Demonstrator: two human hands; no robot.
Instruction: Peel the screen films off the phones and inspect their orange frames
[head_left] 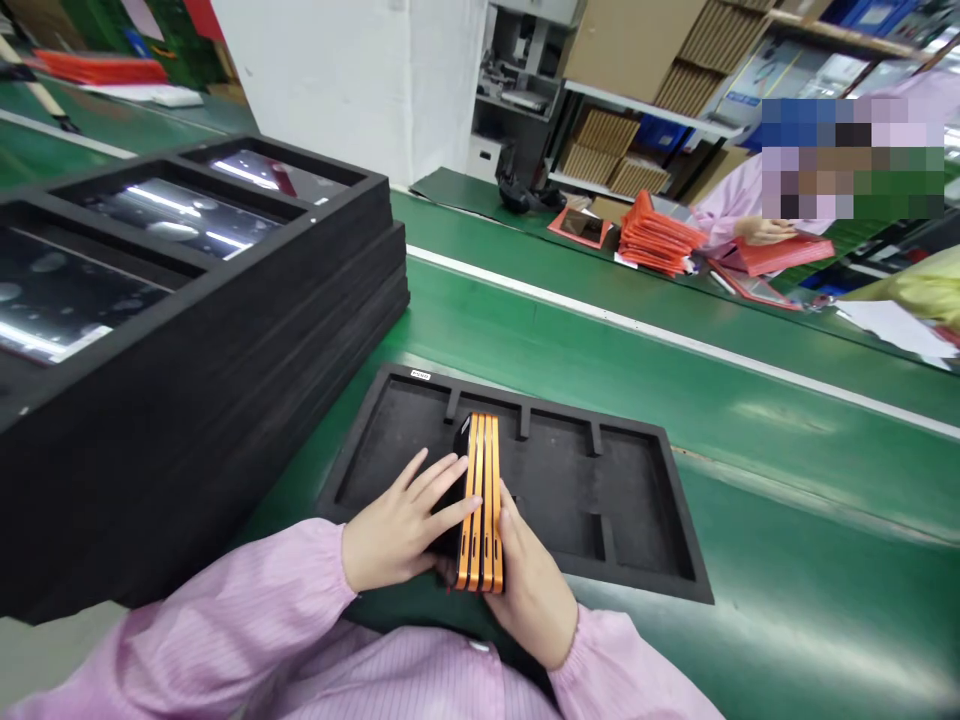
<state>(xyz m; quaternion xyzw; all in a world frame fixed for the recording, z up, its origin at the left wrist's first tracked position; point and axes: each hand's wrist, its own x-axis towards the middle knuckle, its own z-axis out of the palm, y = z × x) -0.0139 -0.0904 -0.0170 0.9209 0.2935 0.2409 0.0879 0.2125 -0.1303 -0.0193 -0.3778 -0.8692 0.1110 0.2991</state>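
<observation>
Left hand (401, 525), head view: fingers spread apart, tips touching the stack's left side and orange edges.
Right hand (532, 580): fingers close together, clasped against the stack's right side.
Orange-edged devices (482, 500): four, upright side by side, between both hands, above the black tray (559, 475).

Two hands, the left hand (401, 525) and the right hand (534, 590), hold four orange-edged slabs (489, 530) over one black tray (559, 475), whose far side carries three short dividers (523, 422) and one white label (420, 375). Left of the grip stands one stack of black trays (292, 330), layered too closely to number, with three glossy dark panels (184, 215) in its top layer. Beyond the grip, to the right, are one pile of red sleeves (658, 238), one red-edged piece (580, 226) near it, and one co-worker's hand (765, 231).
</observation>
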